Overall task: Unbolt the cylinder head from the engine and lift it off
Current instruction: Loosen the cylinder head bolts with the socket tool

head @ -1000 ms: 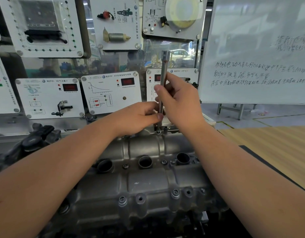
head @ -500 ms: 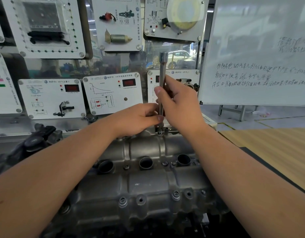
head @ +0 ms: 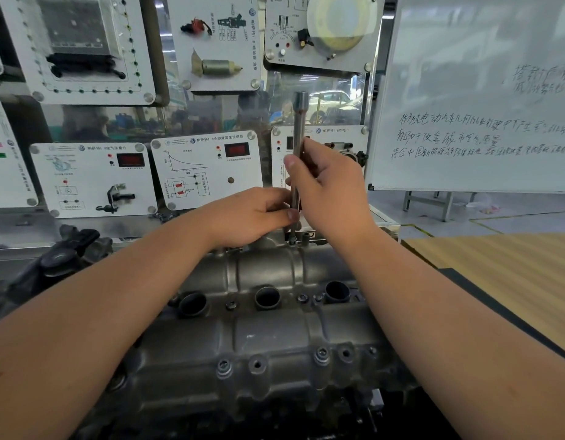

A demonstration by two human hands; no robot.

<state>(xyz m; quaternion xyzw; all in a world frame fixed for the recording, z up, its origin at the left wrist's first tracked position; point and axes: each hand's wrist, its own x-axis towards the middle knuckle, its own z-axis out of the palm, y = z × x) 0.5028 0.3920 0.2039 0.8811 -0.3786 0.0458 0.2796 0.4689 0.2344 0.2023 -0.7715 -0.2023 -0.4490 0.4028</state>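
While both hands meet at the far edge of the cylinder head [head: 268,331], a long socket extension bar [head: 298,147] stands upright on a bolt [head: 293,240] at twelve o'clock of the casting; the right hand [head: 330,188] curls round the bar's middle; the left hand [head: 259,214] pinches its lower shaft just below; the grey head fills the lower centre, a whiteboard [head: 478,90] at two o'clock.

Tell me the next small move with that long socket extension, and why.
Probably keep twirling the socket extension with both hands: it stands upright on a far-edge bolt of the cylinder head, right hand gripping mid-shaft, left hand pinching lower.
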